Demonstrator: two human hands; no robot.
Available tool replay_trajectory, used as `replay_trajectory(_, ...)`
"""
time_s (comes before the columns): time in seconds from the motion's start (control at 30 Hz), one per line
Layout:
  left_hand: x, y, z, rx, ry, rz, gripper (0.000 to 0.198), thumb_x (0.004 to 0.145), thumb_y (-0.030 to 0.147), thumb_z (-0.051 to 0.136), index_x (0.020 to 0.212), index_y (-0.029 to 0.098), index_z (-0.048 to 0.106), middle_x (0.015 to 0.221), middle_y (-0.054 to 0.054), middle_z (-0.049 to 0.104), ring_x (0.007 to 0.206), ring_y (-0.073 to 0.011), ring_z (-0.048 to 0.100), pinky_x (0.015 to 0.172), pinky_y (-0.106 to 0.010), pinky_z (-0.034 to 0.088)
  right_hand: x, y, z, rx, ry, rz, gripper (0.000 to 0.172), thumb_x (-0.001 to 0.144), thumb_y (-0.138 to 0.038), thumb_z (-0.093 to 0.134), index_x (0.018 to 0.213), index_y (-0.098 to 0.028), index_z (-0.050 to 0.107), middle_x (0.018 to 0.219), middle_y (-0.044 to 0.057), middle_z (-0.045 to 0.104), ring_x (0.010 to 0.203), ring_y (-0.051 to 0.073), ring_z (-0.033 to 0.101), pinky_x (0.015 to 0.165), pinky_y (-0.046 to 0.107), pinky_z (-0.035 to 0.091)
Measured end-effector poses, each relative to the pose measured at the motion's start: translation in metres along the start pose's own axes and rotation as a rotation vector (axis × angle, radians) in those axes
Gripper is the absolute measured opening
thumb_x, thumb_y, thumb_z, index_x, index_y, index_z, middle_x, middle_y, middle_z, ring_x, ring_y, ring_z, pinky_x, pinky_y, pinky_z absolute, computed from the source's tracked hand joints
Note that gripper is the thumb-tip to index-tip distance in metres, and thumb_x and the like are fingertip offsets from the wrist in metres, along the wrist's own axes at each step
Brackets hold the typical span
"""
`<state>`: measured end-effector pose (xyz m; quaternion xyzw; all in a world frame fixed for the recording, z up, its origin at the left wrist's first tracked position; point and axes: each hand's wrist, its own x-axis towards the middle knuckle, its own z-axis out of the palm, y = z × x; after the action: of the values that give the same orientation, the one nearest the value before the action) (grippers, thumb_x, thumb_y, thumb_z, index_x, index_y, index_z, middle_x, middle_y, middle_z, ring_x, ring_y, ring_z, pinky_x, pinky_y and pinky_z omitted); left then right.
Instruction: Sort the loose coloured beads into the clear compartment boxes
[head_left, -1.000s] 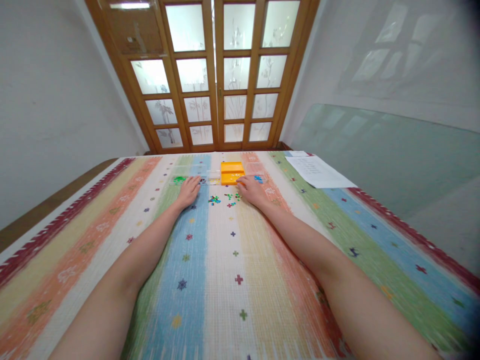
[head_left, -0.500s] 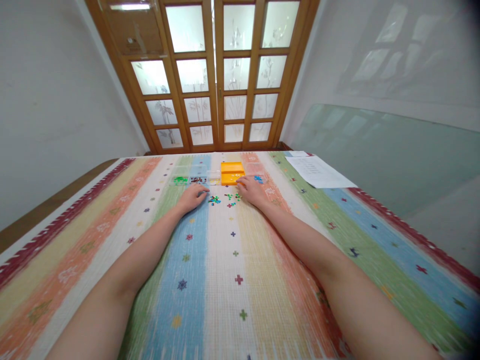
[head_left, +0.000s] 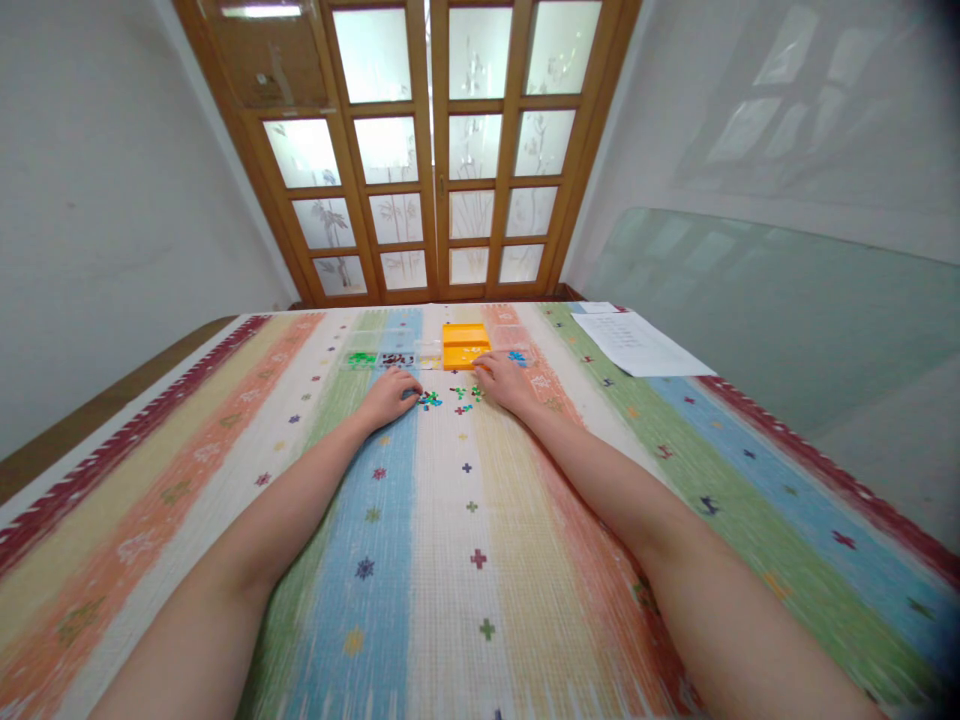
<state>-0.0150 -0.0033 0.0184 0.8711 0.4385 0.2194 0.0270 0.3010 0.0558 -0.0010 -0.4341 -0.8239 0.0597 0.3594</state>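
Two bare arms stretch across a striped cloth (head_left: 450, 560) toward a scatter of small coloured pieces (head_left: 433, 400). The left hand (head_left: 388, 396) lies knuckles-up with its fingers curled in narrowly, the fingertips (head_left: 415, 393) at the left edge of the scatter; whether a piece is pinched between them is too small to tell. The right hand (head_left: 508, 382) rests palm-down on the cloth, fingers loosely together and pointing inward; it cannot be told whether it holds anything. The pieces, green, blue and red, lie on the cloth between the two hands, just off the left fingertips and just inside the right ones. Just beyond the right hand's fingers stands an orange tray (head_left: 465, 345) with a few pieces in it; contact between the fingers and its near corner cannot be made out. Beyond the left hand runs a row of clear boxes (head_left: 395, 358); one holds green pieces, the next dark ones. Another clear box (head_left: 516, 355) with blue pieces sits just beyond the right hand's knuckles, beside the tray. Well off to the outer side of the right hand lies a printed sheet of paper (head_left: 634, 342); far beyond both hands stand wooden doors (head_left: 450, 150) with frosted panes.
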Motion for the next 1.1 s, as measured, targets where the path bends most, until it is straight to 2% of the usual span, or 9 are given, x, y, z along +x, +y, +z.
replay_trajectory(0.37, 0.001, 0.003, 0.001, 0.011, 0.017, -0.033, 0.014, 0.095, 0.028, 0.062, 0.093, 0.024, 0.074, 0.102, -0.007, 0.073, 0.105, -0.0270, 0.063, 0.099, -0.043, 0.048, -0.001, 0.000, 0.000, -0.013, 0.004, -0.022, 0.025, 0.102, -0.023, 0.054, 0.112, -0.018, 0.077, 0.118, 0.012, 0.074, 0.113, 0.025, 0.065, 0.104, 0.040, 0.049)
replay_trajectory(0.53, 0.001, 0.007, 0.002, 0.009, 0.018, -0.038, 0.012, 0.094, 0.028, 0.063, 0.090, 0.023, 0.073, 0.100, -0.007, 0.072, 0.104, -0.0267, 0.063, 0.098, -0.043, 0.049, -0.002, -0.013, -0.008, -0.068, -0.057, -0.050, 0.027, 0.103, -0.026, 0.054, 0.111, -0.019, 0.078, 0.115, 0.012, 0.075, 0.110, 0.025, 0.065, 0.100, 0.039, 0.049)
replay_trajectory(0.7, 0.000, 0.010, 0.001, 0.007, 0.015, -0.047, 0.011, 0.093, 0.027, 0.063, 0.090, 0.023, 0.072, 0.100, -0.007, 0.071, 0.103, -0.0266, 0.063, 0.097, -0.042, 0.049, -0.001, -0.022, -0.021, -0.037, -0.260, -0.106, 0.022, 0.097, -0.022, 0.057, 0.098, -0.021, 0.078, 0.098, 0.007, 0.077, 0.090, 0.022, 0.067, 0.082, 0.031, 0.047)
replay_trajectory(0.83, 0.000, 0.009, 0.001, 0.000, 0.022, -0.035, 0.013, 0.094, 0.028, 0.062, 0.090, 0.021, 0.072, 0.099, -0.008, 0.070, 0.102, -0.0260, 0.063, 0.097, -0.042, 0.049, 0.002, -0.020, -0.034, 0.011, -0.457, -0.118, 0.016, 0.090, -0.023, 0.063, 0.097, -0.022, 0.078, 0.087, 0.002, 0.075, 0.075, 0.018, 0.062, 0.068, 0.026, 0.040)
replay_trajectory(0.97, -0.001, 0.007, 0.002, 0.005, 0.023, -0.035, 0.011, 0.093, 0.027, 0.062, 0.089, 0.021, 0.071, 0.099, -0.007, 0.069, 0.101, -0.0255, 0.062, 0.096, -0.040, 0.049, 0.005, -0.025, -0.046, -0.045, -0.621, -0.102, 0.016, 0.087, -0.027, 0.067, 0.097, -0.021, 0.078, 0.085, 0.002, 0.074, 0.070, 0.016, 0.059, 0.064, 0.026, 0.035)
replay_trajectory(1.1, -0.002, 0.008, 0.002, 0.008, 0.025, -0.044, 0.011, 0.093, 0.026, 0.062, 0.089, 0.021, 0.070, 0.098, -0.007, 0.069, 0.101, -0.0254, 0.062, 0.095, -0.039, 0.048, 0.007, -0.036, -0.051, -0.040, -0.708, -0.122, 0.019, 0.085, -0.030, 0.071, 0.101, -0.020, 0.077, 0.088, 0.003, 0.074, 0.072, 0.016, 0.059, 0.063, 0.025, 0.035)
